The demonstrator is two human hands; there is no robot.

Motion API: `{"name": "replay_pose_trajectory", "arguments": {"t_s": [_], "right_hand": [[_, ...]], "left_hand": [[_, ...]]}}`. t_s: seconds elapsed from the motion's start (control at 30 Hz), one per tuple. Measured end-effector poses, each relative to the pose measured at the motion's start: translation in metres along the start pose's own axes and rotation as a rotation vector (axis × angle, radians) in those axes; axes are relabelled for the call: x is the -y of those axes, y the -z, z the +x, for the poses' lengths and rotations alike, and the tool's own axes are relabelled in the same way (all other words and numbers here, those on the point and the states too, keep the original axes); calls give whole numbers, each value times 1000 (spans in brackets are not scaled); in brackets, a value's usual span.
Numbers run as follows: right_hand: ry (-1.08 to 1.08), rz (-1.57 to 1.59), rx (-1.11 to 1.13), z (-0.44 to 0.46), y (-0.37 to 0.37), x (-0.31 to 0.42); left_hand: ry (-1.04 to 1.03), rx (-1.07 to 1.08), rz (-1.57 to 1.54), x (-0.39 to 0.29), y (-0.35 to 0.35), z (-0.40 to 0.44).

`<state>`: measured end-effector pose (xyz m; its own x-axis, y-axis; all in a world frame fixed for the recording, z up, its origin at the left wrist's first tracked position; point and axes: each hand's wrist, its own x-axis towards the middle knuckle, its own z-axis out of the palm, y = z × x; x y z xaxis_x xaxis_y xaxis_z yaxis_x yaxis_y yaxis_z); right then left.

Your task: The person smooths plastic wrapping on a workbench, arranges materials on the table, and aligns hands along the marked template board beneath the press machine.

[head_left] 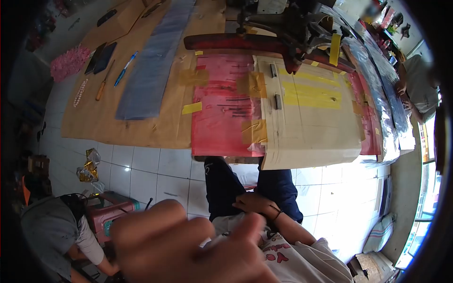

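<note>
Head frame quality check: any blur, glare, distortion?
Head view, throughout: raised hand blurred; floor washed out by glare on the right, near the bright window; wide-angle bending towards the edges, corners black; pen reads clearer than the hand.

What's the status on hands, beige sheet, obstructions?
Left hand close to camera, blurred, grip unclear. Right hand resting in lap. Beige sheet: neither hand on it. Dark metal mechanism overhangs its far side.

L hand [184, 245] raised up close, blurred, curled; R hand [255, 202] resting in lap [225, 188].
</note>
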<state>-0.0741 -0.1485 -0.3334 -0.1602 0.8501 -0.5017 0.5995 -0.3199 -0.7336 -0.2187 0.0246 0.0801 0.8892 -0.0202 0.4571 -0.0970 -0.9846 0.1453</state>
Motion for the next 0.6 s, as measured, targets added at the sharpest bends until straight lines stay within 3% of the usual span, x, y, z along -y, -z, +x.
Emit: {"name": "replay_pose_trajectory", "arguments": {"t_s": [0.1,0.13,0.2,0.27,0.33,0.4,0.53,0.6], "right_hand": [[-14,20,-7,-4,5,5],[-9,12,-3,-4,8,5],[5,-3,-1,-5,7,3],[21,12,-11,-4,0,-4],[20,44,1,-4,-4,-5],[41,37,13,0,-7,-13],[58,47,37,-2,6,-1],[79,34,0,3,2,-8]], "left_hand": [[229,19,-55,54,-37,-14],[429,5,-152,80,-48,-17],[799,221,-183,144,-49,-23],[834,58,-167,233,-69,-55],[879,-52,131,300,-71,-78],[810,-300,359,393,-93,-125],[1023,42,386,369,-89,-95],[875,-175,469,411,-111,-130]]}}
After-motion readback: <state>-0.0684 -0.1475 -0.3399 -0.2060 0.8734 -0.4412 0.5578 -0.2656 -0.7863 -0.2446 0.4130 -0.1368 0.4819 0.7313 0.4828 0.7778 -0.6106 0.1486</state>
